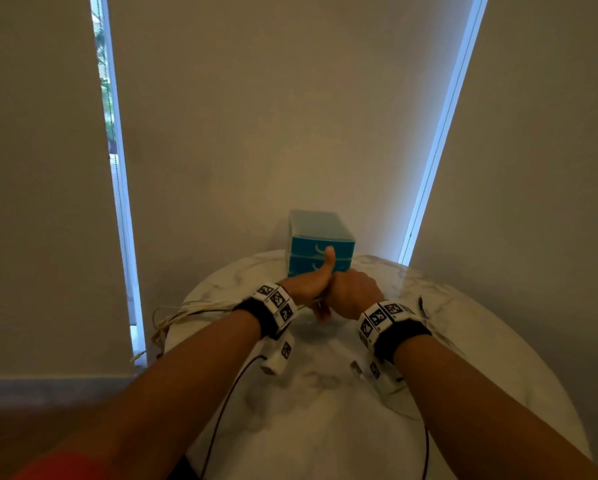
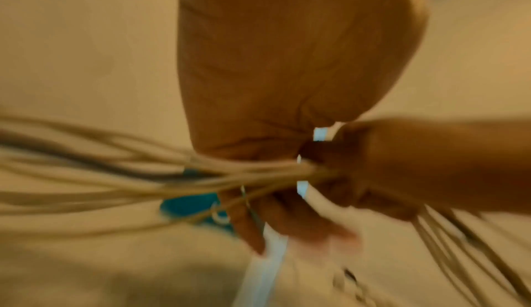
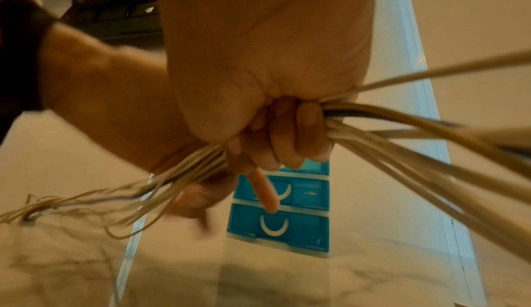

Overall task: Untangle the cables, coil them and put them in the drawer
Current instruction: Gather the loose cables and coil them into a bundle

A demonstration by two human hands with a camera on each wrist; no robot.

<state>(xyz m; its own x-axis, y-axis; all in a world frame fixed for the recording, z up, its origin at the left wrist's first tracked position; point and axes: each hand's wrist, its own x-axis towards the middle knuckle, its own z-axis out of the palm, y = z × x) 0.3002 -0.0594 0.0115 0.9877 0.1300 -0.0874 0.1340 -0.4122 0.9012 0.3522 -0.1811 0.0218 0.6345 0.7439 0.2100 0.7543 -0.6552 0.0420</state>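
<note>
A bundle of several beige cables [image 1: 193, 308] runs from my hands leftward and droops over the table's left edge. My right hand [image 1: 354, 292] grips the bundle in a fist; in the right wrist view its fingers [image 3: 287, 139] are curled round the cables [image 3: 402, 144], which fan out to the right. My left hand [image 1: 309, 289] presses against the right one and holds the same bundle [image 2: 143, 175], thumb stuck out toward the drawers. A blue drawer unit [image 1: 320, 244] with its drawers closed stands just beyond the hands [image 3: 298, 228].
The round white marble table [image 1: 325, 427] stands against a beige wall with window strips on both sides. Black leads [image 1: 221, 410] from my wrist cameras trail over the near part of the table. A small dark object [image 1: 421, 303] lies to the right of my right wrist.
</note>
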